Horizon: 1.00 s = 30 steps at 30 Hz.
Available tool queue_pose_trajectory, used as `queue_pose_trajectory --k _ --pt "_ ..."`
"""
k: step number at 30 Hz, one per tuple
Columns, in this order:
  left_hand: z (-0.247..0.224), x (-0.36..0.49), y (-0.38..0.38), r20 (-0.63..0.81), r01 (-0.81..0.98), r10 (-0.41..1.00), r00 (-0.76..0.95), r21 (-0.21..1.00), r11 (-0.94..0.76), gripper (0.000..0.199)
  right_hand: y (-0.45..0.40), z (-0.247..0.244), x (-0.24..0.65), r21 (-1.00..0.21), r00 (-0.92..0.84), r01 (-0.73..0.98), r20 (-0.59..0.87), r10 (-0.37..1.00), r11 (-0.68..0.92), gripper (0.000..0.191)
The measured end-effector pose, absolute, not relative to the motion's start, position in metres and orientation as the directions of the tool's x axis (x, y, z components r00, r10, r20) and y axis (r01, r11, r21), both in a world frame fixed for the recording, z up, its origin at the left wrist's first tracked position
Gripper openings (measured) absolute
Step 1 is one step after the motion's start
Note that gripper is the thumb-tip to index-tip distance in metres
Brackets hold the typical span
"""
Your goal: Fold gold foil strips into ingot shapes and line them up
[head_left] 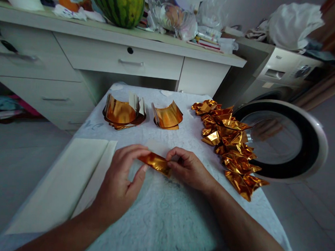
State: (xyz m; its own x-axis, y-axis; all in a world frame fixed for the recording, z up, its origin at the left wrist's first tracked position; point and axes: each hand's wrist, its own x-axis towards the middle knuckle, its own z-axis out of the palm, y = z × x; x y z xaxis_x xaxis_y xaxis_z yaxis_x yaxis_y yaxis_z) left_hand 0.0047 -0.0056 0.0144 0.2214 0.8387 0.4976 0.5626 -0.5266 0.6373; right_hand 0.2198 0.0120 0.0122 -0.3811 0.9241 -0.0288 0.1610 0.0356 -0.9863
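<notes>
A narrow folded strip of gold foil paper [156,163] is held between my hands over the middle of the cloth-covered table. My right hand [188,168] pinches its right end between thumb and fingers. At its left end, my left hand [126,176] has the strip between fingertips and thumb. Beyond them stand two stacks of curved gold paper, a larger one [121,112] on the left and a smaller one [168,116] near the middle. Several folded gold foil pieces [232,139] lie heaped along the table's right side.
White paper sheets [57,179] lie on the table [155,224] at the left. Behind it is a white desk [105,35] bearing a watermelon [118,3] and plastic bags. A washing machine [286,72] at the right has its round door [275,138] open beside the table.
</notes>
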Motion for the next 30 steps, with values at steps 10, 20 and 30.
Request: queue_pose_trajectory --k 10,20,30 --pt "-0.004 0.013 -0.005 0.441 0.638 0.703 0.558 0.313 -0.703 0.03 0.013 0.015 0.216 -0.876 -0.266 0.475 -0.046 0.963 0.089 0.007" --pt "-0.006 0.021 -0.006 0.377 0.644 0.666 0.643 0.203 -0.737 0.03 0.015 0.008 0.215 -0.627 -0.246 0.751 0.027 0.969 0.208 0.019" --pt "-0.004 0.024 -0.007 0.37 0.645 0.678 0.635 0.227 -0.729 0.029 0.012 0.017 0.222 -0.477 -0.356 0.784 0.178 0.918 0.396 0.025"
